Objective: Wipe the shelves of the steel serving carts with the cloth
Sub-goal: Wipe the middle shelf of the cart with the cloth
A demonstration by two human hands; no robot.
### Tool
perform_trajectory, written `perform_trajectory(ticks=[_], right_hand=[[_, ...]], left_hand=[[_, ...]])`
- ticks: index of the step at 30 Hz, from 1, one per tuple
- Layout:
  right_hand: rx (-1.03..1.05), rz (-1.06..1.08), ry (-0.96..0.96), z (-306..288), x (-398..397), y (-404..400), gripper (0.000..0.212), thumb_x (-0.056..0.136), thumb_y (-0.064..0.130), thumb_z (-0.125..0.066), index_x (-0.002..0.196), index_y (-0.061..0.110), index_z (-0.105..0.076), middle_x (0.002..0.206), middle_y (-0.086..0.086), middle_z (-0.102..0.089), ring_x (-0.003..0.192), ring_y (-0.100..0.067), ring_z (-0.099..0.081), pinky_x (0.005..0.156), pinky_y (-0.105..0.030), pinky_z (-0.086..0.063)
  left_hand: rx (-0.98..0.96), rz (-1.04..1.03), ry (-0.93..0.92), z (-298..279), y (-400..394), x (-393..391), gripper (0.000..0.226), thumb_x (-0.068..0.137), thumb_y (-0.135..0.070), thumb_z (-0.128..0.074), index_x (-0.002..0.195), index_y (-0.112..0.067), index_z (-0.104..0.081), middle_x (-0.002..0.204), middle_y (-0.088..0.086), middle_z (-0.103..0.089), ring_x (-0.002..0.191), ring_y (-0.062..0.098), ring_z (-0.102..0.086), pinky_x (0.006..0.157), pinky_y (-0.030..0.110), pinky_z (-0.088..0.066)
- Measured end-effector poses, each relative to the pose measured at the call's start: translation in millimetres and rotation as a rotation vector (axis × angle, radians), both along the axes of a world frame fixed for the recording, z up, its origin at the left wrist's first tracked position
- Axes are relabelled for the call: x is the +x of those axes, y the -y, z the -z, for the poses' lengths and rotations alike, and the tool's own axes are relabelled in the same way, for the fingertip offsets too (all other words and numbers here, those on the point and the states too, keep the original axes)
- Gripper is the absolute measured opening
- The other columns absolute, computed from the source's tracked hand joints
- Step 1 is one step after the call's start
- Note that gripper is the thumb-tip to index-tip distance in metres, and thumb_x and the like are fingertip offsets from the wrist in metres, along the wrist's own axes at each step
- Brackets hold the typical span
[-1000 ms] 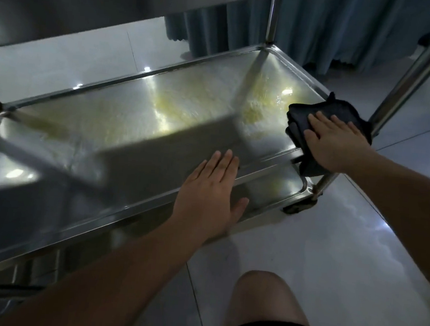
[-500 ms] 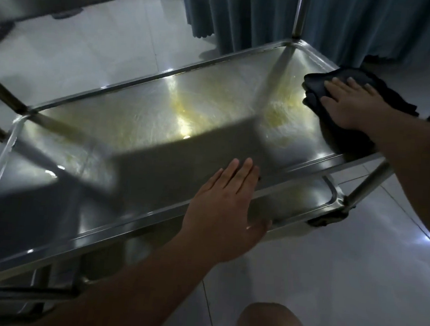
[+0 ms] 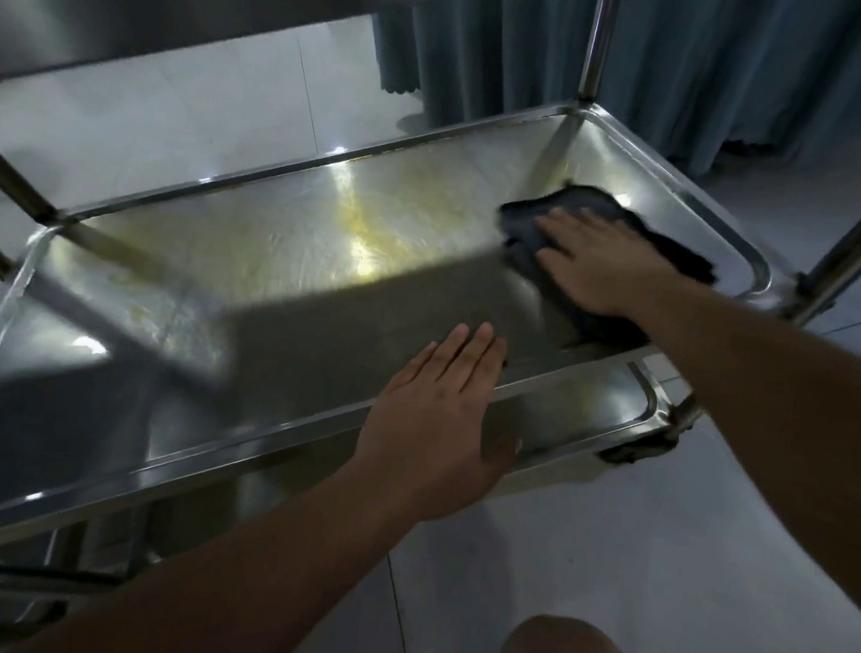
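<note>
**Asker:** Cloth first: where is it?

**Describer:** Cloth, dark and crumpled, lies on the middle shelf of a steel serving cart, at its far right corner. The right hand presses it flat with straight, spread fingers, not gripping it.

**Asker:** And the other hand?

**Describer:** The left hand rests flat on the shelf's near rim, fingers straight and together, holding nothing. It looks to be steadying the cart.

**Asker:** Which step is this?

**Describer:** Wiping this shelf, I judge, and early in it. Yellowish smears show across the lit middle and toward the left end. A lower shelf shows beneath at the near right.

**Asker:** What comes next?

**Describer:** Probably sweeping the cloth leftward over those smears with firm downward pressure, keeping the cart braced so it doesn't roll.
</note>
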State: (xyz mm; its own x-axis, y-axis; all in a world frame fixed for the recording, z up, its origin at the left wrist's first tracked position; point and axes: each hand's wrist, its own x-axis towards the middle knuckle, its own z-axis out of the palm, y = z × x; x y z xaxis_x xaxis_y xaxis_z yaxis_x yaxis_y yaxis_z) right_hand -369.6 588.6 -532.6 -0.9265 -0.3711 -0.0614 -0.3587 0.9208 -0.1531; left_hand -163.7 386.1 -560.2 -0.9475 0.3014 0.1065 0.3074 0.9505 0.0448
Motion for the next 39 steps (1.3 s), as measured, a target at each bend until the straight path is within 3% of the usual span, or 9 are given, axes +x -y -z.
perform_trajectory(ticks=[6, 10, 12, 15, 17, 21, 25, 29, 39], right_hand=[[-0.012, 0.456, 0.067, 2.2, -22.9, -43.0, 0.074, 0.096, 0.056, -0.013, 0.165, 0.029, -0.009, 0.173, 0.009, 0.000, 0.159, -0.026, 0.001, 0.126, -0.053, 0.002], [-0.026, 0.279, 0.060, -2.3, 6.9, 32.9, 0.070, 0.101, 0.054, -0.016, 0.165, 0.027, -0.010, 0.173, 0.008, -0.002, 0.159, -0.026, -0.001, 0.126, -0.052, -0.002], [-0.016, 0.102, 0.059, -1.9, 32.8, 80.0, 0.067, 0.104, 0.051, -0.018, 0.165, 0.025, -0.008, 0.173, 0.006, 0.000, 0.159, -0.026, 0.000, 0.126, -0.051, -0.002], [-0.015, -0.144, 0.094, 1.2, 62.0, 126.9, 0.063, 0.108, 0.049, -0.014, 0.165, 0.028, 0.002, 0.172, 0.009, 0.008, 0.159, -0.021, 0.009, 0.126, -0.047, 0.003], [-0.040, -0.200, 0.097, 0.1, 63.1, 129.2, 0.062, 0.108, 0.050, -0.012, 0.165, 0.031, 0.001, 0.172, 0.013, 0.008, 0.158, -0.017, 0.010, 0.126, -0.045, 0.005], [-0.032, -0.180, 0.067, 1.7, 52.8, 113.4, 0.063, 0.105, 0.055, -0.011, 0.164, 0.035, -0.002, 0.172, 0.015, 0.004, 0.159, -0.015, 0.004, 0.126, -0.045, 0.001], [-0.023, 0.090, 0.033, 5.2, 24.6, 67.6, 0.069, 0.101, 0.058, -0.014, 0.164, 0.031, -0.011, 0.173, 0.012, -0.004, 0.159, -0.022, -0.005, 0.125, -0.051, -0.004], [-0.029, 0.333, 0.097, 5.4, 19.7, 48.3, 0.074, 0.097, 0.061, -0.008, 0.164, 0.031, -0.004, 0.172, 0.012, 0.003, 0.159, -0.022, 0.003, 0.127, -0.052, 0.000], [-0.066, -0.018, 0.077, -0.9, 116.1, 266.6, 0.068, 0.104, 0.051, -0.014, 0.166, 0.023, -0.003, 0.173, 0.004, 0.005, 0.159, -0.027, 0.007, 0.126, -0.053, 0.003]], left_hand=[[0.039, 0.008, 0.006, -1.9, -1.7, 3.9, 0.093, 0.097, -0.068, -0.041, 0.169, -0.016, -0.014, 0.177, 0.003, -0.006, 0.163, 0.020, -0.001, 0.132, 0.040, -0.006], [0.051, 0.005, 0.013, -10.1, -0.8, 3.6, 0.090, 0.100, -0.069, -0.040, 0.168, -0.015, -0.016, 0.177, 0.005, -0.007, 0.163, 0.020, -0.001, 0.131, 0.038, -0.003], [0.245, -0.025, 0.050, -17.8, -1.6, 4.1, 0.078, 0.102, -0.062, -0.046, 0.161, -0.013, -0.032, 0.171, 0.009, -0.026, 0.159, 0.023, -0.020, 0.129, 0.041, -0.017], [0.607, -0.187, -0.035, -29.4, 15.3, 12.0, 0.038, 0.102, -0.041, -0.059, 0.127, -0.014, -0.053, 0.130, 0.005, -0.050, 0.121, 0.024, -0.049, 0.105, 0.045, -0.044], [0.536, -0.319, -0.096, -31.5, 40.8, 23.7, 0.036, 0.101, -0.043, -0.055, 0.124, -0.015, -0.053, 0.120, 0.002, -0.049, 0.112, 0.021, -0.049, 0.100, 0.040, -0.046], [0.277, -0.524, -0.058, -37.0, 114.6, 50.4, 0.058, 0.097, -0.053, -0.039, 0.136, -0.014, -0.056, 0.135, 0.010, -0.053, 0.123, 0.032, -0.053, 0.105, 0.046, -0.046], [0.143, -0.695, -0.038, -41.5, 215.9, 81.8, 0.061, 0.097, -0.051, -0.034, 0.137, -0.011, -0.056, 0.140, 0.018, -0.056, 0.127, 0.043, -0.053, 0.106, 0.056, -0.045], [0.084, -0.859, -0.085, -33.2, 278.8, 114.2, 0.050, 0.101, -0.045, -0.040, 0.129, -0.007, -0.057, 0.132, 0.022, -0.058, 0.119, 0.047, -0.057, 0.102, 0.062, -0.046], [0.180, -0.946, -0.025, -16.5, 288.2, 115.7, 0.081, 0.096, -0.061, -0.020, 0.153, -0.010, -0.047, 0.163, 0.014, -0.041, 0.150, 0.034, -0.039, 0.121, 0.054, -0.032]])
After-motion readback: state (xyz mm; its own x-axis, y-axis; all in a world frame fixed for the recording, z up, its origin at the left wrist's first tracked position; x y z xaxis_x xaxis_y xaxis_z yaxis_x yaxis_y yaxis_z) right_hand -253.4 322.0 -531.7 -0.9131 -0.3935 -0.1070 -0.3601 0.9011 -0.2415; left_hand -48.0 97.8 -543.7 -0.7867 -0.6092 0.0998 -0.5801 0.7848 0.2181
